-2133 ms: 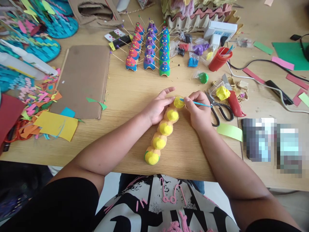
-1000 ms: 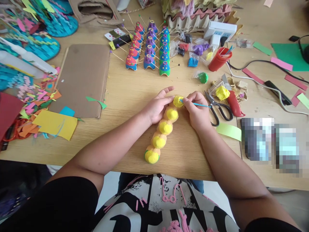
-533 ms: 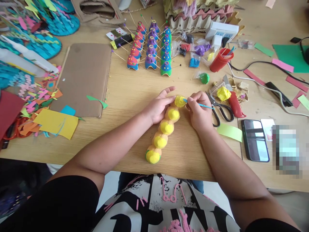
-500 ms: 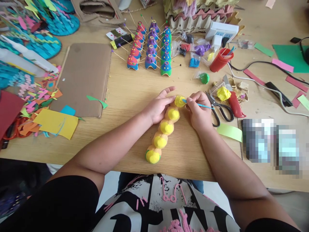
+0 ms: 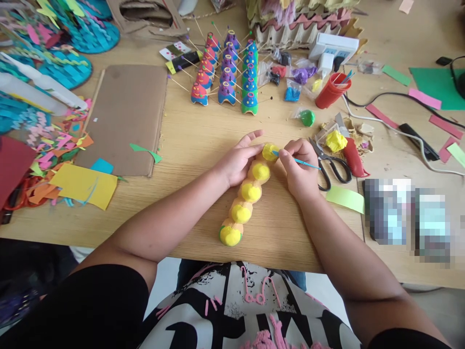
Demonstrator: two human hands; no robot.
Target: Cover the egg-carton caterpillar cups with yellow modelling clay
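Note:
A strip of egg-carton cups [image 5: 237, 226], orange-toned with yellow clay on each bump, lies at a slant on the table in front of me. My left hand [image 5: 240, 162] holds its far end, thumb against the top cup and index finger stretched out beyond it. Pinched in my right hand [image 5: 302, 169] is a thin blue clay modelling tool [image 5: 300, 161], its tip touching the yellow clay [image 5: 270, 152] on that farthest cup. A bit of green shows around the nearest cup. Black-handled scissors [image 5: 332, 167] lie just right of my right hand.
Finished egg-carton caterpillars [image 5: 227, 72] with pins stand at the back. Bagged clay [image 5: 301, 75], a red cup [image 5: 329, 94] and a yellow clay lump [image 5: 336, 141] are to the right. Cardboard [image 5: 125, 116] and paper scraps [image 5: 85, 184] lie left. Cables [image 5: 392, 99] cross the right side.
The blue tool and my right hand have shifted slightly left over the farthest cup's yellow clay. My left hand keeps its place on the strip.

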